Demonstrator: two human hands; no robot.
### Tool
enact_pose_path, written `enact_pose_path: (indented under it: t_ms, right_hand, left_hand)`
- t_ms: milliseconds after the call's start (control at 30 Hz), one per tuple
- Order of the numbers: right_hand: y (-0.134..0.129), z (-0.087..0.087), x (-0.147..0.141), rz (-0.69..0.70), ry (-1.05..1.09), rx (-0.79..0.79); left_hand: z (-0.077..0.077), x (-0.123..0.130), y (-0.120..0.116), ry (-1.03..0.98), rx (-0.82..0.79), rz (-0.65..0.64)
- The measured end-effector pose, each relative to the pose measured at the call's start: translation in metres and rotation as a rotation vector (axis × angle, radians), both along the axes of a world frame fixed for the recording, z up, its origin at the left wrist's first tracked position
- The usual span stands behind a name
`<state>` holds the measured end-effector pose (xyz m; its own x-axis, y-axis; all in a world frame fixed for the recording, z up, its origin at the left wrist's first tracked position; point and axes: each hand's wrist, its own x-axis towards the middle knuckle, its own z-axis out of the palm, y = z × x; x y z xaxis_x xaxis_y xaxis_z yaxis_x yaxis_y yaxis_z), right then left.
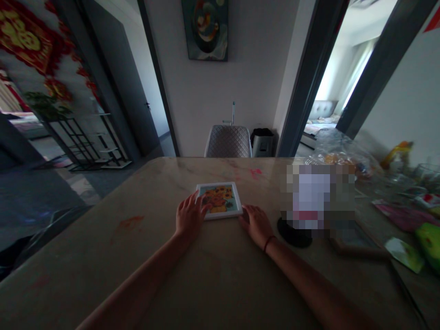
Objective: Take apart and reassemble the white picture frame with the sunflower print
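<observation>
A small white-framed picture of sunflowers (219, 200) lies flat on a pale marble table (113, 247). My left hand (190, 215) rests against the frame's left side, its spread fingers lying over the edge. My right hand (256, 224) sits at the frame's lower right corner, with its fingertips at or very near the white edge. A dark cord or band circles my right wrist. Neither hand visibly lifts the picture.
To the right stand a pixelated object (316, 197) on a round black base (294, 233), a plastic bag (338, 156), a small brown frame (354, 240), pink packets (398, 215) and a green item (429, 243). A quilted chair (229, 141) stands beyond the table.
</observation>
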<state>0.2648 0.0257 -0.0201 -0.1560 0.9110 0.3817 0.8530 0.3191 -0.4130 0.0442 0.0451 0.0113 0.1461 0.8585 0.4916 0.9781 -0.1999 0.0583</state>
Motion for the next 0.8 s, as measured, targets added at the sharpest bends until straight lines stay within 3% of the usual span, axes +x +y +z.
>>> enact_pose_path:
  t_ms: [100, 233, 333, 467, 667, 733, 800]
  right_hand:
    - [-0.003, 0.003, 0.001, 0.001, 0.011, 0.007]
    - [-0.008, 0.005, 0.001, 0.066, 0.050, 0.029]
    - [-0.010, 0.006, 0.001, 0.109, 0.039, 0.051]
    - [-0.009, 0.004, 0.001, 0.059, 0.044, 0.078]
    - [-0.010, 0.007, 0.002, 0.014, 0.187, 0.200]
    - [-0.012, 0.011, 0.003, -0.009, 0.306, 0.124]
    - [-0.012, 0.014, 0.006, 0.018, 0.452, -0.055]
  left_hand:
    - [0.005, -0.001, -0.007, 0.034, 0.030, 0.062]
    - [0.005, -0.007, -0.009, -0.056, -0.108, 0.165]
    - [0.001, -0.013, -0.006, -0.119, -0.164, 0.071]
    - [-0.003, -0.017, -0.001, -0.207, -0.189, -0.046]
    - [0.004, -0.019, -0.005, -0.483, -0.163, -0.030]
    - [0.004, -0.018, -0.008, -0.604, -0.197, -0.015]
    - [0.003, -0.015, -0.009, -0.728, -0.264, -0.031]
